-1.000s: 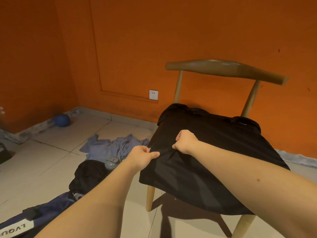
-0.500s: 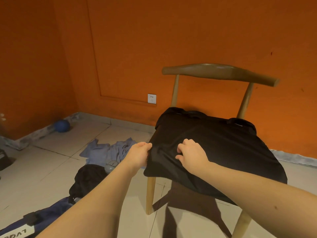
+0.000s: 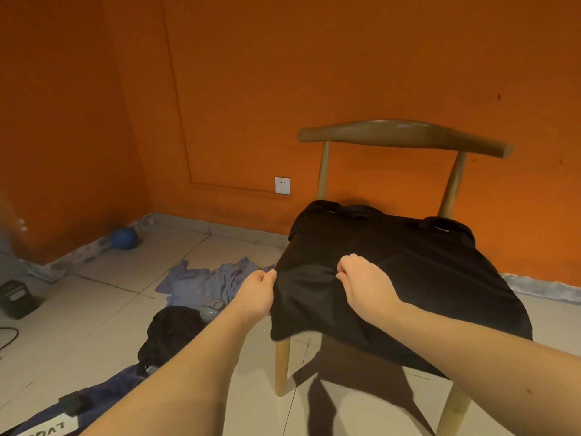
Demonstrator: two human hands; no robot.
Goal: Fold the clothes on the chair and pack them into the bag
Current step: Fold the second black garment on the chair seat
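A black garment (image 3: 408,272) lies spread over the seat of a wooden chair (image 3: 402,136), hanging over its front and left edges. My left hand (image 3: 257,294) pinches the cloth at the seat's left edge. My right hand (image 3: 364,281) grips a bunch of the same cloth on top of the seat, a little to the right. A dark blue bag (image 3: 103,394) with a white label lies on the floor at the lower left, partly out of frame.
A crumpled light blue garment (image 3: 207,281) and a black heap (image 3: 173,332) lie on the tiled floor left of the chair. A small grey object (image 3: 211,308) sits between them. A blue ball (image 3: 124,238) rests by the wall; a black box (image 3: 17,298) stands far left.
The hands have drawn apart along the cloth: the left went to the seat's left edge, the right further onto the seat. The cloth's front left corner now hangs shorter.
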